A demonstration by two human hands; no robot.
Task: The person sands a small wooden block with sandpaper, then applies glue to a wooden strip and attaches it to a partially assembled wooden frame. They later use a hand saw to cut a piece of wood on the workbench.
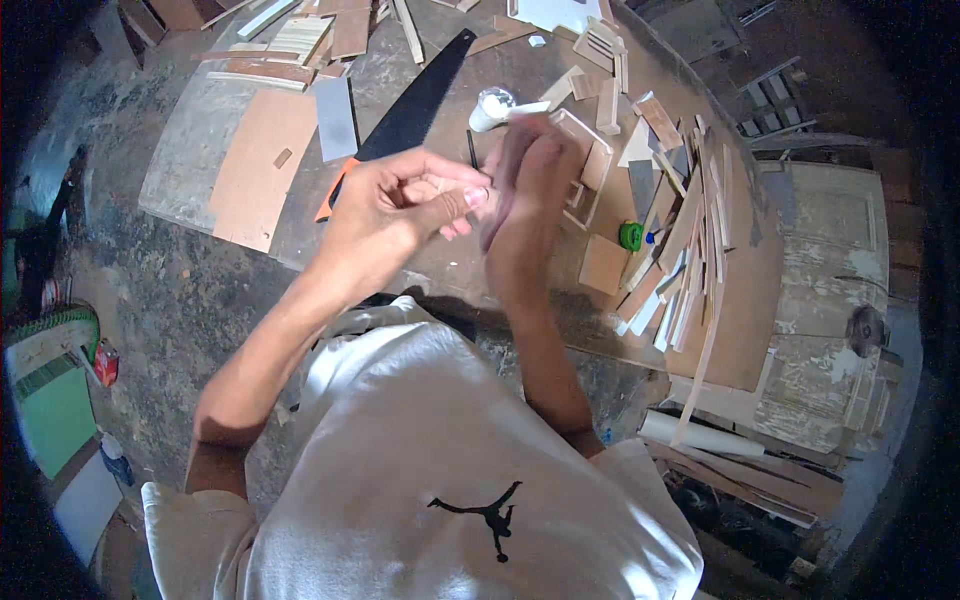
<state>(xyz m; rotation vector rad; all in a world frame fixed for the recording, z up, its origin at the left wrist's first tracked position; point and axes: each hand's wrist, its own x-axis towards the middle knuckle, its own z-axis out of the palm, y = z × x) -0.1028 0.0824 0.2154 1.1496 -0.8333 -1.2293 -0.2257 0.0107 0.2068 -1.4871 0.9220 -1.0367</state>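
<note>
Above the near edge of the workbench, my two hands are close together. My left hand is closed in a pinch, thumb tip against the fingers. Whatever small piece it grips is mostly hidden and I cannot make it out. My right hand is smeared by motion. Along its inner side runs a dark reddish-brown flat strip, which looks held between palm and fingers; its kind is unclear. Beyond the hands stands a small cup of white stuff. A handsaw with black blade and orange handle lies by my left hand.
Thin wood strips are heaped on the right, beside a green tape measure or similar small item. A small wooden frame lies past my right hand. Wood offcuts and a plywood panel lie on the left.
</note>
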